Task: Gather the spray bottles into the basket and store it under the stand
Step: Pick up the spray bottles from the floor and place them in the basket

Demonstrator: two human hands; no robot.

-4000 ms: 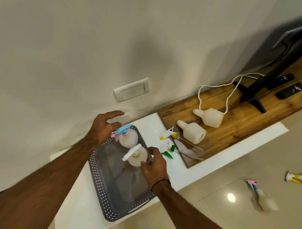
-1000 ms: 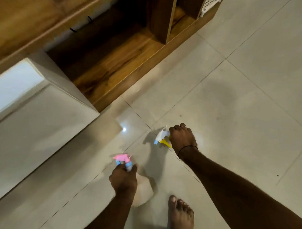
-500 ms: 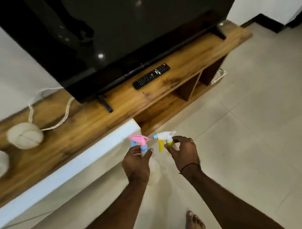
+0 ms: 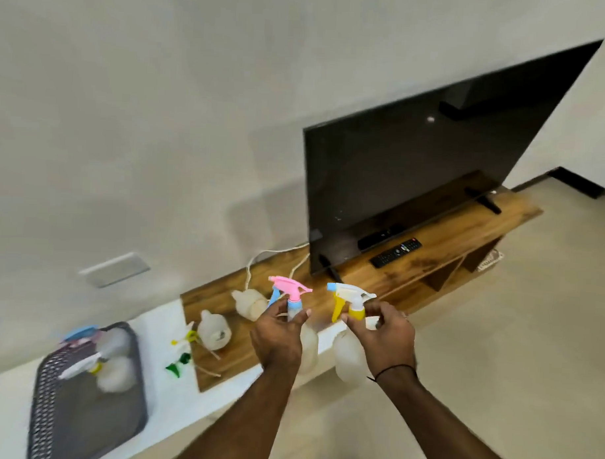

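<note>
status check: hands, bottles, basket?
Left hand holds pink-trigger bottle; right hand holds yellow-trigger bottle. Basket on white ledge, two bottles inside. Two headless bottles on stand. Path clear.

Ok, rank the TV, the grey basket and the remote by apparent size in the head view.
1. TV, largest.
2. grey basket, though it sits nearer the camera and runs off frame.
3. remote, smallest.

Pink-and-blue sprayer [image 4: 289, 292], white-and-yellow sprayer [image 4: 350, 299] — grey perforated basket [image 4: 44, 409]
</note>
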